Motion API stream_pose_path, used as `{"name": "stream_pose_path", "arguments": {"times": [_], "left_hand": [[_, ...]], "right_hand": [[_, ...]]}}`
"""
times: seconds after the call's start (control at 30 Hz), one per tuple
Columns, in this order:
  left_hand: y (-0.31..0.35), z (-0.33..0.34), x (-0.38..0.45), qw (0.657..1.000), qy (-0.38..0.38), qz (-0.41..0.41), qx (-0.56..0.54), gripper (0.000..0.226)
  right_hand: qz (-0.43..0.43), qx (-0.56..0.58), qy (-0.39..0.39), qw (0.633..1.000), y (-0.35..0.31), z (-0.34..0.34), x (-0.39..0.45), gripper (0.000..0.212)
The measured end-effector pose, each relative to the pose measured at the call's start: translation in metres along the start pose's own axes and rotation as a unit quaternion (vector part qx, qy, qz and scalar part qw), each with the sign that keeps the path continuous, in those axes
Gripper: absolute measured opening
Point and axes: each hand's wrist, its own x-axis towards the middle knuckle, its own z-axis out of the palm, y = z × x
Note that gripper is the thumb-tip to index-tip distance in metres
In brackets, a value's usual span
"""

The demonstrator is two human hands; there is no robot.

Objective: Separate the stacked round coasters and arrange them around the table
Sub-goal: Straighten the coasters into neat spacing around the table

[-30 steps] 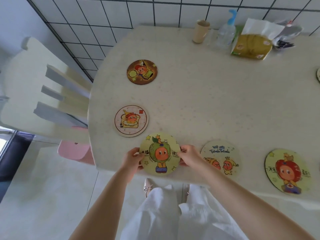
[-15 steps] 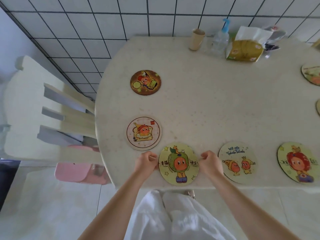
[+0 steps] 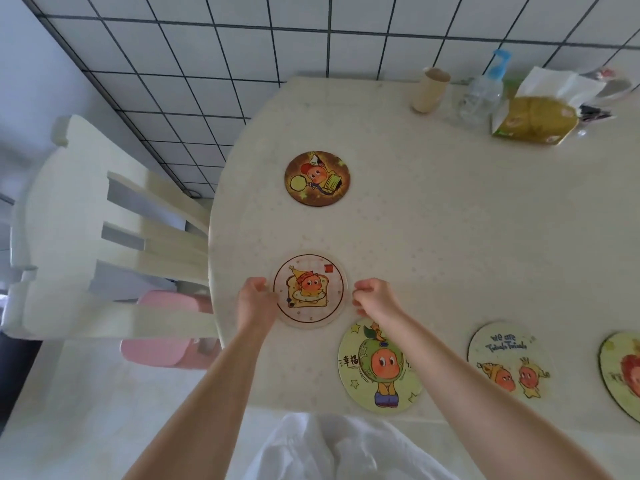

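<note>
The left hand (image 3: 257,301) curls over the left rim of the toast coaster (image 3: 309,289), fingers bent and touching it. That coaster lies flat near the table (image 3: 450,220) edge — directly between both hands, neither clearly nearer. The right hand (image 3: 374,299) sits loosely curled just beside its right rim; contact cannot be confirmed. Further right, one coaster (image 3: 509,363) reads "we are" — the next line is illegible.

Both arms are stretched forward; the left hand (image 3: 257,300) and right hand (image 3: 374,298) are held with curled fingers.
</note>
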Motion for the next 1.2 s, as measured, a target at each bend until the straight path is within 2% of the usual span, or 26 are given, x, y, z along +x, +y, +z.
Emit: {"name": "stream_pose_path", "arguments": {"times": [0.13,0.33,0.4,0.7,0.8,0.93,1.1,1.2], "left_hand": [[0.008,0.002,0.012,0.999,-0.013,-0.032,-0.028,0.044],[0.017,0.0,0.029,0.996,-0.025,-0.046,-0.076,0.016],[0.033,0.004,0.059,0.996,-0.022,-0.051,-0.072,0.014],[0.065,0.016,0.076,0.995,-0.051,-0.055,-0.069,0.013],[0.062,0.014,0.074,0.998,-0.038,-0.055,0.007,0.013],[0.077,0.013,0.085,0.997,0.004,-0.003,0.075,0.022],[0.125,0.03,0.119,0.998,0.033,0.014,0.051,0.026],[0.146,0.045,0.13,1.0,0.022,-0.015,0.001,0.027]], "right_hand": [[0.041,0.016,0.014,0.999,-0.012,0.015,0.02,0.028],[0.019,0.001,-0.045,0.999,-0.027,0.014,0.031,0.02],[0.021,0.01,-0.049,0.999,-0.043,0.01,0.06,0.015],[0.017,0.015,-0.042,0.999,-0.064,-0.015,0.072,0.003],[-0.002,-0.045,-0.033,0.998,-0.061,-0.016,0.071,0.007],[-0.065,-0.123,0.003,0.99,-0.077,-0.026,0.09,0.02],[-0.113,-0.124,0.037,0.985,-0.142,-0.039,0.153,0.025],[-0.131,-0.136,0.056,0.98,-0.181,-0.043,0.183,0.027]]}}
